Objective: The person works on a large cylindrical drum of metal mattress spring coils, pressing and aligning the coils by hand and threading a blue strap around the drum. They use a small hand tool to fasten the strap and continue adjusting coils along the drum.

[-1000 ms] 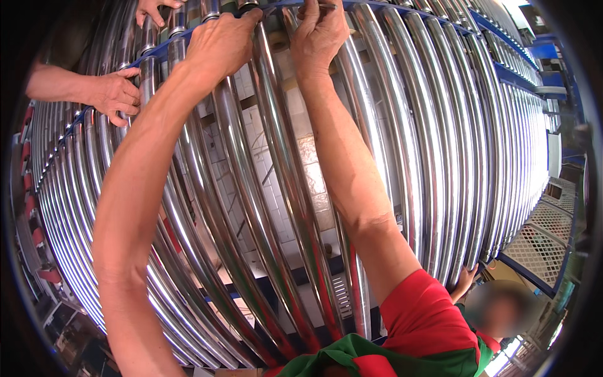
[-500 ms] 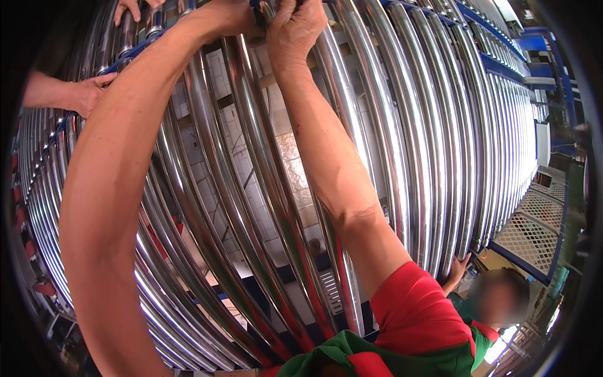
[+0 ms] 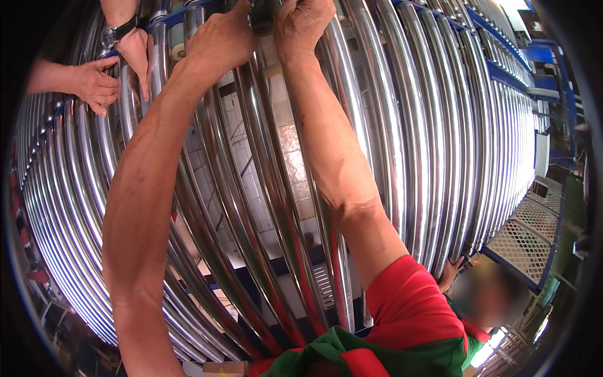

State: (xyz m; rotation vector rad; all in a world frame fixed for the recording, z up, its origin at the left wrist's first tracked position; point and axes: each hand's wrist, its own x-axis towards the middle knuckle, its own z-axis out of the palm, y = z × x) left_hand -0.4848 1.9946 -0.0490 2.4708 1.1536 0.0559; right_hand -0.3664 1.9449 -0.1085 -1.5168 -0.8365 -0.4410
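Shiny steel rollers (image 3: 392, 75) lie side by side under my outstretched arms. At the top edge my left hand (image 3: 221, 39) is closed, its fingers bent away over the far end of the rollers. Just to its right, my right hand (image 3: 303, 26) has its fingers curled tight. Whatever either hand grips is hidden by the hands and cut off by the picture's edge. A dark part (image 3: 261, 24) shows between the two hands, too little of it to name.
At the upper left another person's hands reach over the rollers, one hand (image 3: 97, 85) bare, one with a wristwatch (image 3: 118, 32). A second person's hand (image 3: 450, 274) touches the rollers at lower right. Blue frame rails (image 3: 509, 76) and a mesh panel (image 3: 526, 242) stand at right.
My left arm has swung to the right, and more of my left hand shows. The other person's watch-wearing hand has come down over the rollers. My right hand stays curled near the top edge.
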